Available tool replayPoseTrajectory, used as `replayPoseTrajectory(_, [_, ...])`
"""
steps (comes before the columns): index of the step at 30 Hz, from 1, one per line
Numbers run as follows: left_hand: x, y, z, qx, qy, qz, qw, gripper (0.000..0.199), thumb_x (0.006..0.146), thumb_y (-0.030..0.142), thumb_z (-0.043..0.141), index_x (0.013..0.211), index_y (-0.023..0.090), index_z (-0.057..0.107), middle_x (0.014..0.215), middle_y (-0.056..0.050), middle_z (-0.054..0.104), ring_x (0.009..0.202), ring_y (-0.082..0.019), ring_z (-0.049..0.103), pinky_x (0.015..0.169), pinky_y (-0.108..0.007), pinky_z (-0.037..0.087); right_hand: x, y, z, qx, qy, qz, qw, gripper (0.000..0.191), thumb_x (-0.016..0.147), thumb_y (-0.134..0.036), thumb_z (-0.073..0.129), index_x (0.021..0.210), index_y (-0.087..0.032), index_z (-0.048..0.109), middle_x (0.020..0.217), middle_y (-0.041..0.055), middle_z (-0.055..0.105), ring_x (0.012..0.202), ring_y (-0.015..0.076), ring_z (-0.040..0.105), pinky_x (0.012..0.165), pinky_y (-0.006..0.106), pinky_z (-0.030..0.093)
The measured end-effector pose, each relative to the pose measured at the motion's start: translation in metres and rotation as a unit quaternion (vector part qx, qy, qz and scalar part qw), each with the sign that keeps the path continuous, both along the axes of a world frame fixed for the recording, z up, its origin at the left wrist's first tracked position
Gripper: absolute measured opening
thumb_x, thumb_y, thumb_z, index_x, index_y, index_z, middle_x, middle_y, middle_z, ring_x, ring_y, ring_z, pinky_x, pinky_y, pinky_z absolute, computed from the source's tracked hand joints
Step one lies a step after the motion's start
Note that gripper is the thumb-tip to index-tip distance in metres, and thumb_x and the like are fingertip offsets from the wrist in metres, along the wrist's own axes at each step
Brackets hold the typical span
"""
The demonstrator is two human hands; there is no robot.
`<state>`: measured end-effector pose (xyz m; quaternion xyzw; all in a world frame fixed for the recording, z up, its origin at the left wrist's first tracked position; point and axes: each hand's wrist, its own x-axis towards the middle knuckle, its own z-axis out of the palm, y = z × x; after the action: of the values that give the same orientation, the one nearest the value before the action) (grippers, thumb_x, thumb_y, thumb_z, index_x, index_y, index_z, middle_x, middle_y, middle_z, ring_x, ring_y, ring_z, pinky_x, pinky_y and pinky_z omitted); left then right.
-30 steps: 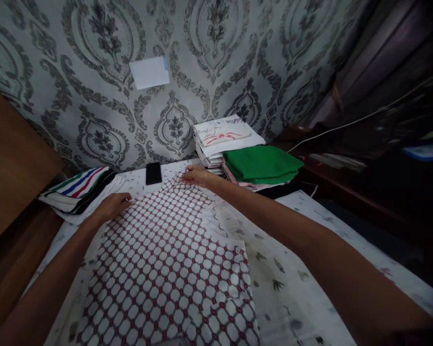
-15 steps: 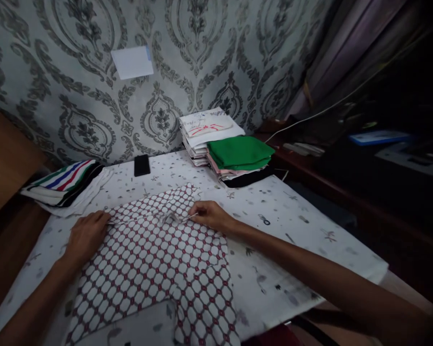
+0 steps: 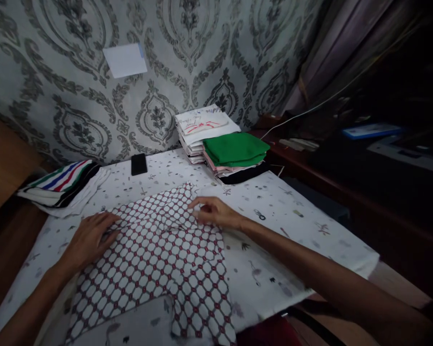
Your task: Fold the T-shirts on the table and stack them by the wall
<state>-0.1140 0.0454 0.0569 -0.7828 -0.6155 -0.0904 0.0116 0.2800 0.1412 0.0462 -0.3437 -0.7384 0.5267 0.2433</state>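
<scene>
A white cloth (image 3: 144,259) with a dark lattice and small red dots lies spread over the table, slightly wrinkled near its upper part. My left hand (image 3: 90,238) rests on its left edge, fingers stretched out and thumb apart. At the cloth's upper right edge is my right hand (image 3: 216,214), with its thumb and forefinger apart and nothing visible between them. Whether the right fingertips touch the fabric I cannot tell. Near the front, a piece with the tablecloth's print (image 3: 126,322) covers part of the lattice cloth.
Folded white clothes (image 3: 205,122) and a pile topped by a green garment (image 3: 236,149) stand at the back. A black phone (image 3: 139,164) lies left of them. Striped folded clothes (image 3: 63,182) sit at the far left, beside a wooden panel (image 3: 7,163). The printed tablecloth (image 3: 274,230) covers the table.
My right hand has let go of the pinched bit of cloth, and its fingers have parted. The raised fold there has flattened. My left hand has spread and shifted slightly inward over the cloth.
</scene>
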Motion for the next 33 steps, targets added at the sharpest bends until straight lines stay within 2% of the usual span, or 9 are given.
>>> replayPoseTrajectory(2, [0.028,0.006,0.008,0.004,-0.073,-0.031,0.997,0.041,0.096,0.050,0.041,0.120,0.024,0.062,0.121,-0.008,0.068,0.113,-0.029,0.061,0.097,-0.044,0.049,-0.001,0.027,0.000,0.065,-0.045,-0.085,0.993,0.025,0.091,-0.032,0.057,0.108,-0.016,0.067,0.097,0.0058,0.070,0.062,0.0121,0.061,0.058,0.024,0.048])
replayPoseTrajectory(5, [0.091,0.017,0.016,-0.014,-0.146,-0.097,0.984,0.034,0.098,0.043,0.043,0.117,0.022,0.060,0.117,-0.008,0.067,0.110,-0.024,0.062,0.092,-0.037,0.051,-0.011,0.073,0.000,0.185,-0.193,-0.165,0.949,0.029,0.085,-0.017,0.058,0.113,-0.014,0.067,0.110,0.0097,0.070,0.078,0.0161,0.066,0.072,0.027,0.050])
replayPoseTrajectory(8, [0.153,0.027,0.012,-0.056,-0.068,-0.190,0.978,0.031,0.092,0.035,0.056,0.119,0.021,0.059,0.118,-0.008,0.065,0.108,-0.026,0.060,0.092,-0.039,0.050,-0.025,0.107,-0.006,0.202,-0.250,-0.147,0.935,0.036,0.077,-0.015,0.068,0.112,-0.015,0.071,0.103,0.0095,0.073,0.089,0.0209,0.067,0.078,0.028,0.049])
replayPoseTrajectory(11, [0.190,0.036,0.002,-0.068,0.023,-0.217,0.974,0.026,0.090,0.028,0.060,0.115,0.019,0.060,0.116,-0.009,0.064,0.109,-0.028,0.058,0.091,-0.043,0.049,-0.035,0.123,-0.016,0.196,-0.253,-0.119,0.940,0.028,0.072,-0.016,0.072,0.099,-0.018,0.076,0.092,0.0053,0.075,0.085,0.0204,0.067,0.072,0.025,0.048])
replayPoseTrajectory(13, [0.197,0.042,-0.003,-0.067,0.050,-0.207,0.975,0.016,0.094,0.021,0.051,0.107,0.018,0.061,0.110,-0.009,0.065,0.105,-0.026,0.058,0.089,-0.041,0.049,-0.037,0.129,-0.024,0.192,-0.251,-0.121,0.941,0.021,0.072,-0.014,0.069,0.091,-0.018,0.077,0.087,0.0041,0.075,0.080,0.0196,0.067,0.068,0.025,0.046])
replayPoseTrajectory(17, [0.191,0.048,-0.001,-0.083,0.046,-0.180,0.979,0.026,0.099,0.012,0.034,0.097,0.017,0.060,0.099,-0.008,0.065,0.093,-0.023,0.060,0.084,-0.037,0.049,-0.035,0.140,-0.037,0.185,-0.223,-0.138,0.947,0.016,0.071,-0.011,0.065,0.082,-0.018,0.075,0.080,0.0029,0.074,0.073,0.0169,0.064,0.063,0.024,0.043])
replayPoseTrajectory(24, [0.189,0.049,0.004,-0.115,0.025,-0.218,0.969,0.020,0.096,0.024,0.050,0.114,0.021,0.057,0.109,-0.007,0.063,0.101,-0.025,0.059,0.083,-0.038,0.050,-0.029,0.153,-0.052,0.177,-0.141,-0.132,0.965,0.012,0.067,-0.008,0.064,0.073,-0.017,0.067,0.067,-0.0031,0.064,0.062,0.0114,0.056,0.058,0.020,0.038])
replayPoseTrajectory(29, [0.193,0.053,-0.004,-0.115,0.028,-0.208,0.971,0.020,0.097,0.015,0.039,0.100,0.019,0.058,0.101,-0.007,0.065,0.093,-0.022,0.061,0.080,-0.036,0.050,-0.029,0.154,-0.058,0.177,-0.106,-0.139,0.969,0.011,0.064,-0.008,0.063,0.068,-0.018,0.061,0.063,-0.0053,0.059,0.060,0.0103,0.051,0.057,0.020,0.036])
replayPoseTrajectory(33, [0.183,0.048,0.006,-0.096,-0.071,-0.219,0.968,0.018,0.100,0.020,0.039,0.099,0.020,0.056,0.098,-0.006,0.063,0.089,-0.020,0.059,0.078,-0.034,0.048,-0.028,0.152,-0.059,0.175,-0.092,-0.146,0.969,0.011,0.064,-0.009,0.063,0.067,-0.018,0.059,0.063,-0.0049,0.059,0.061,0.0108,0.050,0.058,0.021,0.035])
